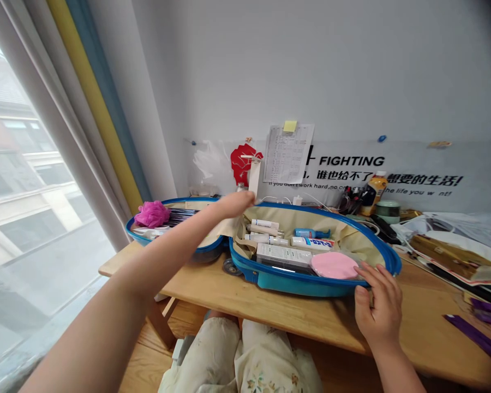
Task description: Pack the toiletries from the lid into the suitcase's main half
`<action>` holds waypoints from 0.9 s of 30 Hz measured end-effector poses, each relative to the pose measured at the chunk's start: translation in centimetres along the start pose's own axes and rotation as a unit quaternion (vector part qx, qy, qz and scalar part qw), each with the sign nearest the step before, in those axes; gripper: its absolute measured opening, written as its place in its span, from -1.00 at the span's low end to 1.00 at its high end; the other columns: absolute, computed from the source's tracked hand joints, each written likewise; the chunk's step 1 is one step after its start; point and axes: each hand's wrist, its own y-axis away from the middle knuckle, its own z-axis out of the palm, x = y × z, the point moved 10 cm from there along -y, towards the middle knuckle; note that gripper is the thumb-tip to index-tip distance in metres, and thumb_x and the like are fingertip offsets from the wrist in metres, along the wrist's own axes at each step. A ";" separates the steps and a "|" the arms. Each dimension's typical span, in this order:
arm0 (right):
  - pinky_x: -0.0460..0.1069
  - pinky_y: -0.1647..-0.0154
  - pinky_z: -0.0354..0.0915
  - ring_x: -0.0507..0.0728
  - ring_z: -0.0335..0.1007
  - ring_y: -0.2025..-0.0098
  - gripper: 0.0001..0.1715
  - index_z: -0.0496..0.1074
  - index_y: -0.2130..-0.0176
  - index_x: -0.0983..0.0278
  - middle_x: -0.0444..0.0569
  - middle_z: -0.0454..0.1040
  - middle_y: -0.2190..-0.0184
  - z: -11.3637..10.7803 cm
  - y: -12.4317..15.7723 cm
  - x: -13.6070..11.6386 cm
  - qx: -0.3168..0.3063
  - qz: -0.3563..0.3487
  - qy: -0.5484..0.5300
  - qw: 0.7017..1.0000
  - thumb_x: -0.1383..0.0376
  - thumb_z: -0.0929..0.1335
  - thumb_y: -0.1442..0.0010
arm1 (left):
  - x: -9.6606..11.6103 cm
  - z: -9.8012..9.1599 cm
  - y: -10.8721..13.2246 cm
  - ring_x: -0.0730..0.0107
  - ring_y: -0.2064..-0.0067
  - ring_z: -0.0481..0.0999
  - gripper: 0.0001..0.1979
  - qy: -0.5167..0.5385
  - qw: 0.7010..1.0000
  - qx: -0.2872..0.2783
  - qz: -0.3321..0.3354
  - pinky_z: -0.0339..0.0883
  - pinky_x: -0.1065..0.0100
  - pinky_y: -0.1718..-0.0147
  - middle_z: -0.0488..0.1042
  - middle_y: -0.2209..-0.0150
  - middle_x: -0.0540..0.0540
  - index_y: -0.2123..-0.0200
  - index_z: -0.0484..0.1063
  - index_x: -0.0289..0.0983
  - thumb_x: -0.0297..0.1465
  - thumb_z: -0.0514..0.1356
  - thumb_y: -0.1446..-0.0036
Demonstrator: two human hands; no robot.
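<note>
A blue suitcase [306, 284] lies spread open on the wooden table, its two halves side by side. My left hand [239, 204] reaches over the middle, above the seam between the halves, with its fingers curled; what they hold, if anything, is hidden. Beige lining [230, 228] bunches just below it. My right hand [378, 305] rests open at the front right rim, fingertips beside a pink oval item [334, 265]. In the right half lie a toothpaste tube [311, 243], a blue tube [311, 233], several white tubes [265, 239] and a white box [284, 254].
The left half holds a pink bath puff [152, 214] and dark flat packets [182, 216]. A white stand [254, 177] rises behind the seam. Along the back right are an orange bottle [374, 192], a green jar [388, 210], cables and a brown pouch [445, 254]. Purple strips [474, 335] lie right.
</note>
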 end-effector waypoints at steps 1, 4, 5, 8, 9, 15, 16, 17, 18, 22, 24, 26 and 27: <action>0.26 -0.20 0.17 0.30 0.24 -0.21 -0.62 0.39 -0.03 0.26 0.12 0.46 0.00 0.0 0.0 0.0 -0.003 0.001 -0.001 1.000 0.25 0.18 -0.30 | 3.4 0.7 -1.2 0.23 0.03 0.52 -0.76 -0.011 0.999 -0.018 0.050 0.35 0.31 0.09 0.50 0.04 -0.23 0.03 0.35 -0.31 -0.50 0.01 -0.28; 0.26 -0.20 0.16 0.29 0.23 -0.21 -0.62 0.39 -0.03 0.26 0.12 0.46 -0.01 0.0 0.1 -0.1 -0.003 -0.001 -0.006 1.000 0.25 0.19 -0.30 | 11.5 4.4 -3.5 0.14 -0.08 0.47 -0.69 -0.049 0.985 -0.096 0.133 0.33 0.23 0.01 0.47 -0.03 -0.35 -0.03 0.36 -0.36 -0.58 0.01 -0.24; 0.26 -0.20 0.16 0.29 0.24 -0.21 -0.63 0.39 -0.03 0.26 0.12 0.46 -0.01 0.0 0.1 -0.1 -0.003 -0.003 -0.007 1.000 0.25 0.19 -0.30 | 13.2 5.8 -4.1 0.11 -0.10 0.46 -0.67 -0.054 0.981 -0.121 0.140 0.33 0.21 0.00 0.46 -0.05 -0.37 -0.05 0.36 -0.37 -0.58 0.01 -0.24; 0.26 -0.19 0.17 0.29 0.24 -0.20 -0.63 0.39 -0.03 0.25 0.12 0.46 -0.01 -0.1 0.0 -0.1 -0.003 0.000 -0.007 1.000 0.25 0.19 -0.30 | 15.8 9.0 -5.2 0.06 -0.10 0.47 -0.66 -0.056 0.975 -0.166 0.139 0.37 0.14 0.00 0.44 -0.09 -0.40 -0.06 0.39 -0.36 -0.53 0.03 -0.25; 0.26 -0.18 0.18 0.29 0.25 -0.20 -0.63 0.39 -0.03 0.24 0.12 0.46 0.00 -0.1 0.0 -0.1 -0.003 0.002 -0.007 1.000 0.25 0.19 -0.30 | 16.0 9.7 -5.4 0.04 -0.08 0.49 -0.67 -0.056 0.974 -0.175 0.136 0.39 0.12 0.02 0.45 -0.09 -0.40 -0.05 0.41 -0.35 -0.52 0.06 -0.23; 0.27 -0.18 0.17 0.30 0.23 -0.21 -0.63 0.38 -0.04 0.25 0.12 0.45 -0.01 0.0 0.1 0.0 -0.006 0.002 -0.007 1.000 0.26 0.19 -0.29 | 15.5 11.8 -5.7 0.00 -0.01 0.53 -0.66 -0.051 0.965 -0.227 0.123 0.43 0.11 0.05 0.51 -0.01 -0.38 0.03 0.49 -0.34 -0.53 0.20 -0.07; 0.26 -0.19 0.17 0.30 0.23 -0.22 -0.62 0.37 -0.05 0.25 0.13 0.45 -0.01 0.0 0.1 0.0 -0.006 -0.002 -0.008 1.000 0.27 0.19 -0.29 | 15.5 11.9 -5.6 0.01 -0.01 0.53 -0.64 -0.047 0.964 -0.231 0.125 0.43 0.13 0.06 0.51 0.00 -0.37 0.03 0.49 -0.35 -0.54 0.22 -0.05; 0.26 -0.19 0.17 0.30 0.22 -0.22 -0.62 0.37 -0.05 0.26 0.13 0.45 -0.02 0.0 0.1 -0.1 -0.006 -0.004 -0.009 1.000 0.28 0.20 -0.29 | 15.6 11.8 -5.4 0.02 -0.01 0.53 -0.62 -0.043 0.963 -0.234 0.127 0.42 0.15 0.05 0.51 -0.01 -0.36 0.02 0.48 -0.34 -0.55 0.22 -0.03; 0.26 -0.19 0.17 0.30 0.22 -0.23 -0.62 0.37 -0.05 0.26 0.13 0.45 -0.01 -0.1 0.1 -0.2 -0.005 -0.006 -0.011 1.000 0.29 0.20 -0.28 | 15.6 11.7 -5.3 0.04 -0.01 0.52 -0.60 -0.038 0.963 -0.233 0.129 0.42 0.16 0.05 0.50 -0.02 -0.35 0.00 0.46 -0.34 -0.55 0.22 -0.04; 0.27 -0.18 0.18 0.30 0.24 -0.21 -0.64 0.39 -0.03 0.25 0.11 0.46 0.00 -0.2 0.0 -0.1 0.003 -0.003 -0.010 1.000 0.27 0.20 -0.29 | 15.2 10.7 -5.1 0.09 -0.10 0.46 -0.48 -0.023 0.970 -0.208 0.127 0.37 0.20 -0.01 0.39 -0.16 -0.30 -0.19 0.29 -0.29 -0.51 0.16 -0.13; 0.27 -0.17 0.18 0.30 0.25 -0.20 -0.64 0.39 -0.02 0.25 0.12 0.47 0.01 -0.2 0.1 -0.1 0.006 -0.002 -0.007 1.000 0.26 0.20 -0.30 | 14.8 10.0 -5.0 0.13 -0.15 0.41 -0.48 -0.017 0.974 -0.190 0.124 0.33 0.24 -0.04 0.37 -0.17 -0.28 -0.22 0.26 -0.26 -0.46 0.15 -0.17; 0.28 -0.17 0.19 0.30 0.26 -0.19 -0.64 0.39 -0.02 0.25 0.12 0.47 0.01 -0.2 0.1 -0.1 0.006 -0.004 -0.006 1.000 0.25 0.19 -0.30 | 13.9 8.7 -5.1 0.14 -0.17 0.38 -0.54 -0.005 0.980 -0.159 0.119 0.29 0.26 -0.07 0.37 -0.16 -0.27 -0.20 0.28 -0.26 -0.40 0.13 -0.22; 0.28 -0.17 0.19 0.31 0.26 -0.19 -0.63 0.39 -0.03 0.25 0.13 0.47 0.00 -0.1 0.1 -0.1 0.005 -0.006 -0.006 1.000 0.25 0.19 -0.30 | 13.2 7.9 -5.2 0.14 -0.18 0.36 -0.57 0.005 0.984 -0.137 0.115 0.28 0.25 -0.08 0.38 -0.15 -0.25 -0.18 0.30 -0.25 -0.38 0.11 -0.24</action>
